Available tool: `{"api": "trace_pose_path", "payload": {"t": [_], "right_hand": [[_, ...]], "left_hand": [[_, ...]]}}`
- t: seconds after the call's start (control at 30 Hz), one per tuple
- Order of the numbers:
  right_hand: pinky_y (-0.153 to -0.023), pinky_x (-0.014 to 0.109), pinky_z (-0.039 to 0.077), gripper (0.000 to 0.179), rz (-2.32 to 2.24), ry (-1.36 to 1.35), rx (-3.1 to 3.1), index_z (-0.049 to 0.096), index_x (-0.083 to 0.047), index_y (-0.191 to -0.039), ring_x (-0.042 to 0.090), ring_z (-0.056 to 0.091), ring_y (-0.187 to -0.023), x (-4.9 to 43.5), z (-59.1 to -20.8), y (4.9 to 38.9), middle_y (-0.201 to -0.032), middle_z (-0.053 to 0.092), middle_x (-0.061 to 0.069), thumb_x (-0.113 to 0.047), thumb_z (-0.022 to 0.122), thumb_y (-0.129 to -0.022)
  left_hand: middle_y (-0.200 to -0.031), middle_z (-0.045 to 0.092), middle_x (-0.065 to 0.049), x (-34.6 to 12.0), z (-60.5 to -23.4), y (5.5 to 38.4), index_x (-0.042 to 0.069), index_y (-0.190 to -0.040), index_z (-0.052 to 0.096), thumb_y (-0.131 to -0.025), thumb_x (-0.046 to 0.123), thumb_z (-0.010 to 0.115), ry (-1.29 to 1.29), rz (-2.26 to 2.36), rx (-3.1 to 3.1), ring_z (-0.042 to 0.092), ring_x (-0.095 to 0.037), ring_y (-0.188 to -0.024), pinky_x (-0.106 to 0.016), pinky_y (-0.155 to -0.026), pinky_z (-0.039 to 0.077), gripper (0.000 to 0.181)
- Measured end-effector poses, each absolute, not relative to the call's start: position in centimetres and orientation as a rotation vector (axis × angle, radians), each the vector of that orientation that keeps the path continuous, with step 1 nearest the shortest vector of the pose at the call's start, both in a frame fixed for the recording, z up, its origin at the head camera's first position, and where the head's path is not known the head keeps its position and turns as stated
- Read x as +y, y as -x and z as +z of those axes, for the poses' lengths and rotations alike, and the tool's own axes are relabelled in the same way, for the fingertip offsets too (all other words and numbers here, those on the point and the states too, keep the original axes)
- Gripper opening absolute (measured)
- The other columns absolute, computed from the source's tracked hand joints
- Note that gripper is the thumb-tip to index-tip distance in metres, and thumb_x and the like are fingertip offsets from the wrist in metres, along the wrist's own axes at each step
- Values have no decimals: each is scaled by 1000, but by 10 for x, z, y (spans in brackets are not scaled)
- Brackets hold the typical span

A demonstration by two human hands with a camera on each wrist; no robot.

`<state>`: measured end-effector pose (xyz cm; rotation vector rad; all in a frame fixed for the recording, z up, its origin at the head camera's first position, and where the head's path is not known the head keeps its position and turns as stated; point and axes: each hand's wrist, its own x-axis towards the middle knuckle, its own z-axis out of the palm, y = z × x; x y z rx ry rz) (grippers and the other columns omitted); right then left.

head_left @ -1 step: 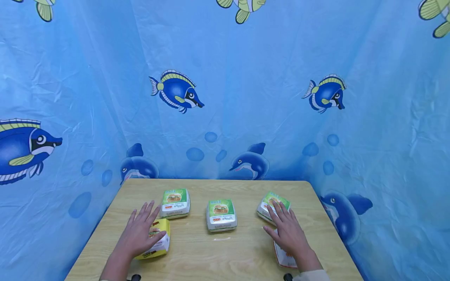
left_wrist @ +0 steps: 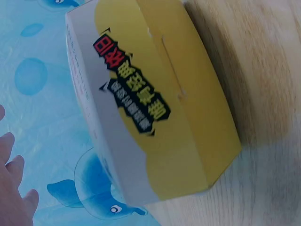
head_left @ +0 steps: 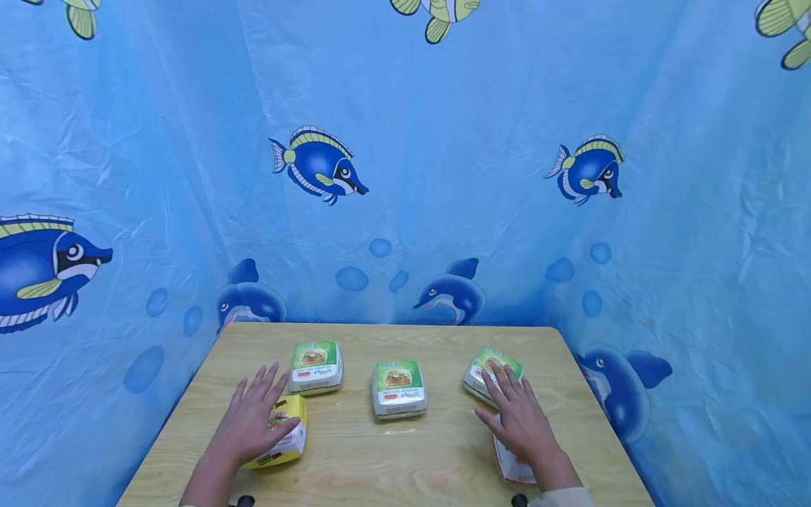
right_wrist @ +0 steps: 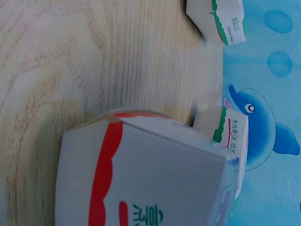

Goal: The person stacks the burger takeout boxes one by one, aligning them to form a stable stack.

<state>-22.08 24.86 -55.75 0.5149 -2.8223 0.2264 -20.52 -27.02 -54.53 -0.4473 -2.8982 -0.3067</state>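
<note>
Head view: wood-grain counter (head_left: 355, 465) ahead of me, blue sheet (head_left: 405, 211) with printed fish and dolphins hung around it. I have both hands well apart, fingers extended, curled round nothing. Left hand (head_left: 253, 422) sits over the yellow-and-white box (head_left: 284, 449), covering part of it, thumb reaching across the lid; whether the palm touches, I cannot tell. Just past its fingertips, a green-topped box (head_left: 317, 366) at the left. Right hand (head_left: 521, 422) lies over the red-edged white box (head_left: 512, 461), most of which it hides; its fingers cross in front of another green-topped carton (head_left: 479, 365), set at an angle. Contact there also unclear to me. Between the hands, a bit farther off, the middle burger box (head_left: 400, 389) stands on the counter, burger picture up. Pale sleeve (head_left: 562, 498) at the right wrist. Left wrist view: I get the yellow box large and close, dark lettered patches on its side; fingertips (left_wrist: 15, 169) at the left edge, a visible gap from the box. Right wrist view: red-edged box fills the lower part, two green-trimmed cartons beyond it, near the sheet's dolphin.
</note>
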Motion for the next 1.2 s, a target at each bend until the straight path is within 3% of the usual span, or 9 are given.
{"api": "trace_pose_path", "payload": {"t": [0.2,0.33,0.57,0.83,1.1,1.2], "right_hand": [[-111,60,18,74,222,-504,-2778,38,-13,-151,36,21,-143,248,-562,216,-158,25,10,-58,53,-94],[-112,59,17,76,217,-488,-2782,37,-13,-152,35,20,-144,249,-562,216,-159,22,9,-60,50,-94],[-112,59,15,76,233,-475,-2785,35,-11,-152,37,20,-143,256,-557,215,-160,21,10,-58,52,-94],[-111,61,15,78,268,-397,-2847,31,-9,-154,34,13,-145,269,-553,206,-157,26,15,-54,55,-94],[-115,49,-5,82,327,-333,-2867,31,-9,-153,33,11,-146,288,-555,197,-158,25,15,-56,58,-92],[-115,48,-6,83,368,-317,-2882,28,-12,-155,34,11,-146,291,-556,193,-158,25,14,-56,59,-91]], "left_hand": [[-158,24,-14,-270,-555,205,13,-151,38,-84,73,54,481,-275,-2865,19,-39,-143,-63,-109,16,91],[-159,23,-14,-269,-555,208,14,-152,37,-83,69,58,462,-276,-2884,17,-38,-144,-63,-110,13,90],[-158,24,-15,-267,-552,211,14,-152,36,-82,76,52,444,-264,-2903,19,-38,-143,-62,-111,13,95],[-156,26,-17,-259,-562,216,6,-150,38,-85,63,62,503,-346,-2843,22,-38,-142,-61,-110,18,90],[-155,32,-13,-235,-576,228,6,-150,37,-87,61,60,617,-414,-2787,25,-35,-142,-59,-111,19,87],[-154,34,-13,-228,-578,230,6,-150,38,-87,60,61,634,-453,-2772,26,-34,-142,-59,-111,20,86]]}}
